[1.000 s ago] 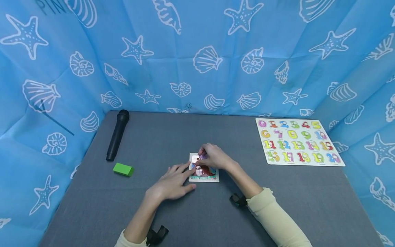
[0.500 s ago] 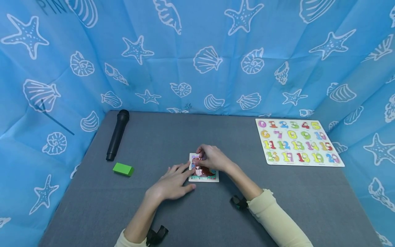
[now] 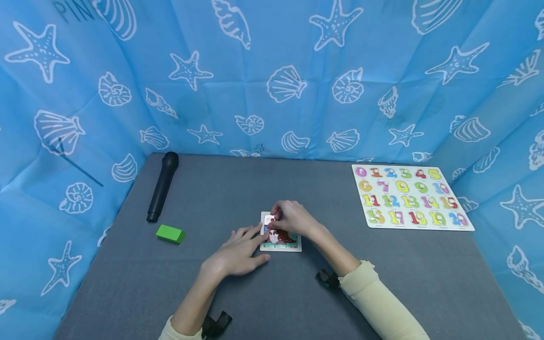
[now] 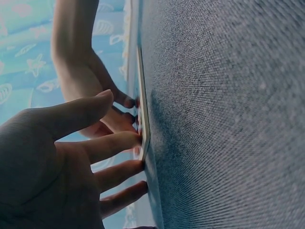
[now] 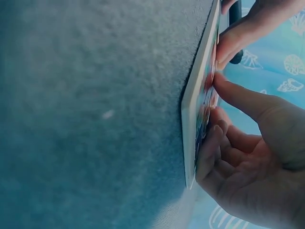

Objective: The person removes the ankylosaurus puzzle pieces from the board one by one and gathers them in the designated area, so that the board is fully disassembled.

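Note:
A small square picture puzzle [image 3: 280, 244] with a pale frame and a brown-haired figure lies flat on the grey table, partly covered by both hands. My left hand [image 3: 238, 250] lies along its left side, fingers spread and fairly straight; in the left wrist view, fingertips [image 4: 136, 139] press at the board's edge. From the upper right, my right hand [image 3: 294, 218] reaches over the puzzle, pinching a puzzle piece at its upper left between thumb and index finger. The right wrist view shows the thumb [image 5: 238, 93] right at the picture, the other fingers curled.
A black microphone [image 3: 163, 186] lies at the back left, with a green block [image 3: 170, 233] in front of it. At the back right is a white number board [image 3: 418, 227] with colourful numerals. A blue shell-patterned curtain [image 3: 255, 80] hangs behind the table and along both sides.
The right hand shifts very slightly at the puzzle's top left, and the glossy glare there comes and goes. The left hand stays in place.

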Demonstrator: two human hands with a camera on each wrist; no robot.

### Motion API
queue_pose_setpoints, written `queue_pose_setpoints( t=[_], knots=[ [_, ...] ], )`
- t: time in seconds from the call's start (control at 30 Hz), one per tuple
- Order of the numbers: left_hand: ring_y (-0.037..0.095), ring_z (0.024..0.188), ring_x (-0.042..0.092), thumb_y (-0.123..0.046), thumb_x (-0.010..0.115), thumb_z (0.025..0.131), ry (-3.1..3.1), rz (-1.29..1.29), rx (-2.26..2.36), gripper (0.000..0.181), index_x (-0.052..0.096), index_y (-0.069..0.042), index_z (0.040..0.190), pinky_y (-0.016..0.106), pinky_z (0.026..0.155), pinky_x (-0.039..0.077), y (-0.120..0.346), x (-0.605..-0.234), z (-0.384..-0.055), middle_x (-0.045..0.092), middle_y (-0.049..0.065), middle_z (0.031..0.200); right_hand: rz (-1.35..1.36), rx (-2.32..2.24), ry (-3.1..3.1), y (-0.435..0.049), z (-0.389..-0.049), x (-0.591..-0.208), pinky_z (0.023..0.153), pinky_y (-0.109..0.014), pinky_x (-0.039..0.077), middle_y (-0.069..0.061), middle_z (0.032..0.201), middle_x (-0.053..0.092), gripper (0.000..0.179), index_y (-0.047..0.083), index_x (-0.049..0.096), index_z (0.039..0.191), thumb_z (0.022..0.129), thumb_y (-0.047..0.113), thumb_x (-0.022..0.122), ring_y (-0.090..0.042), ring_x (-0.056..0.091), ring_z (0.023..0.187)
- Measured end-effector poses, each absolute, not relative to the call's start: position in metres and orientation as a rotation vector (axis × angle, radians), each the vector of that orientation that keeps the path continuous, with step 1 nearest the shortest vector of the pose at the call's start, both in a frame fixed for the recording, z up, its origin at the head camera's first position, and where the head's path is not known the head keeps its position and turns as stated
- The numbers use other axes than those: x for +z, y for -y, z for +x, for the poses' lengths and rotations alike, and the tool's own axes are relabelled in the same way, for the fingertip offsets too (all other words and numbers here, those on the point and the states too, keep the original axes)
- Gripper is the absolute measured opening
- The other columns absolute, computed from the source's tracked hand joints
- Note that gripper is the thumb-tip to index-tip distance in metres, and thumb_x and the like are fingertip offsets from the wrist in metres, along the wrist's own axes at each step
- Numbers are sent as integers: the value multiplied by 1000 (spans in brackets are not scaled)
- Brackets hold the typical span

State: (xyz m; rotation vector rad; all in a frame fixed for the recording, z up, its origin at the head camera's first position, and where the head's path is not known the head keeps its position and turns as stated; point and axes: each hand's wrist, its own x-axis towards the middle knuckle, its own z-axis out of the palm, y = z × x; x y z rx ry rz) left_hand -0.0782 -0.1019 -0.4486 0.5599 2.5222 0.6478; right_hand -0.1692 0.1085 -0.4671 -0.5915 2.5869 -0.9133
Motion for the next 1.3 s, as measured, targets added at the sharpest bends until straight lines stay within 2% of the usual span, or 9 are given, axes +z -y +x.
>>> queue_pose_setpoints(
  t=[0.2,0.37,0.53,0.7,0.9,1.07,1.3],
  knots=[
    [37,167,26,-44,62,110,-2523,555,640,65,45,-19,167,72,134,20,102,-449,-77,25,5,183,-597,-917,-2577,-109,-170,-467,66,-22,46,-7,98,69,25,7,69,107,97,23,84,-11,56,78],
    [36,167,26,-45,61,110,-2525,555,642,65,45,-19,167,72,134,20,103,-450,-77,25,5,182,-643,-1063,-2497,-114,-171,-471,61,-22,45,-7,95,70,19,8,66,106,99,16,81,-10,56,73],
    [36,168,26,-45,61,110,-2523,556,649,64,46,-18,167,71,134,20,104,-450,-77,25,5,182,-685,-1258,-2369,-121,-174,-473,66,-21,50,-10,95,72,15,2,67,110,100,10,76,-9,61,77],
    [37,167,26,-44,61,110,-2515,550,658,63,46,-18,167,72,134,19,103,-450,-78,26,7,182,-649,-1348,-2332,-131,-172,-469,72,-22,53,-11,95,73,16,2,68,113,101,10,76,-14,67,81],
    [38,168,25,-45,61,110,-2517,524,641,64,45,-21,167,71,135,17,102,-453,-79,26,6,182,-590,-1430,-2324,-155,-171,-462,67,-30,61,-20,94,74,17,-3,67,112,101,6,75,-24,71,79],
    [37,168,25,-45,61,110,-2527,517,624,65,44,-20,167,71,135,17,101,-453,-79,27,6,182,-485,-1492,-2280,-182,-171,-464,76,-39,69,-28,99,74,19,-8,64,116,103,4,71,-21,75,83],
    [36,168,25,-43,62,110,-2529,527,646,65,45,-19,167,70,136,16,102,-452,-77,27,7,182,-394,-1473,-2293,-212,-173,-473,78,-31,68,-27,101,74,22,-10,64,119,103,3,71,-12,74,83]
  ],
)
